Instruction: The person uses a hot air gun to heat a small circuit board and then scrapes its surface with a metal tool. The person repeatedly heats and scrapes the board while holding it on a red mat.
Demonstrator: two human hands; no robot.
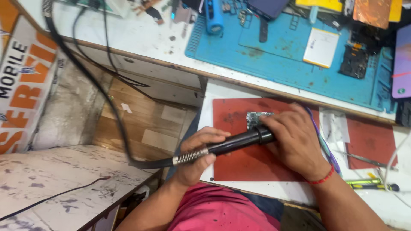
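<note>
Over the red mat (248, 164), both hands aim the black wand (239, 141) up-right.

Lighting: bright, even, diffuse; source not in view. Shadows: soft, short, under the hands on the red mat (239, 164); deep shade in the gap left of the mat, beneath the bench. Glare: mild sheen on the white surface above-left of the mat. Focus: fairly sharp around the mat; slight softness and compression smear toward frame corners. Distortion: bench edges bow, wide-angle.
</note>
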